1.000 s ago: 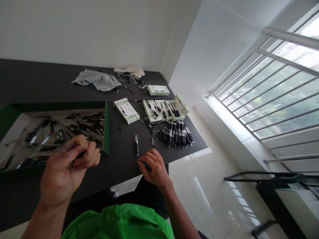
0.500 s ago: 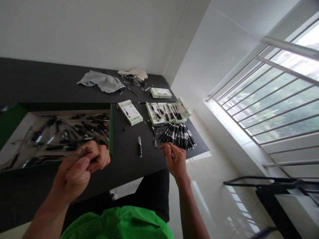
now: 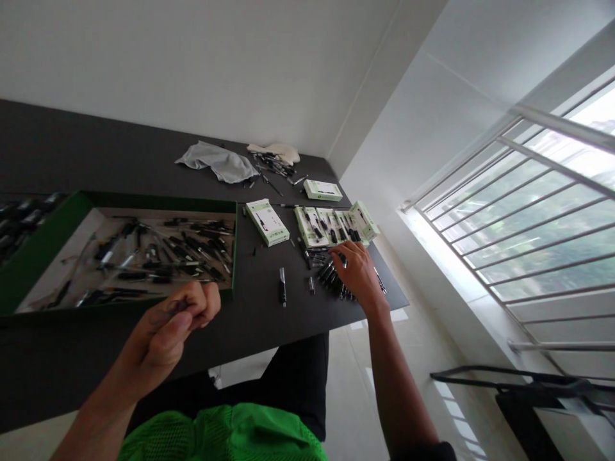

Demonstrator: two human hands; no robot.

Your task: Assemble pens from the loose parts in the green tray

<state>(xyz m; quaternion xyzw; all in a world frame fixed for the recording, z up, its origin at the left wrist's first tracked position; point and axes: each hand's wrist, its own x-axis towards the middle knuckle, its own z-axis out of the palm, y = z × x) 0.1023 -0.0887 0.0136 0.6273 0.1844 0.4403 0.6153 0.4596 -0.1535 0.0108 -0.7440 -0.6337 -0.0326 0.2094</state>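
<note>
My left hand [image 3: 177,323] is curled shut near the table's front edge, pinching something small and dark that I cannot make out. It hangs just in front of a green tray [image 3: 233,256] full of loose pen parts. My right hand [image 3: 356,272] reaches out and rests on a row of black pens [image 3: 331,272] at the table's right end, fingers laid over them. A single pen barrel [image 3: 282,286] and a small cap [image 3: 311,285] lie between the hands.
Several white-green boxes [image 3: 268,221], some open with pens inside [image 3: 319,225], sit behind the pen row. A grey cloth [image 3: 218,161] and more pen parts [image 3: 273,165] lie at the back. The dark table [image 3: 120,153] ends at the right near a barred window [image 3: 528,211].
My right hand moved from the table's front edge up and right onto the row of black pens. The left hand stayed curled in front of the tray. The view shifted left.
</note>
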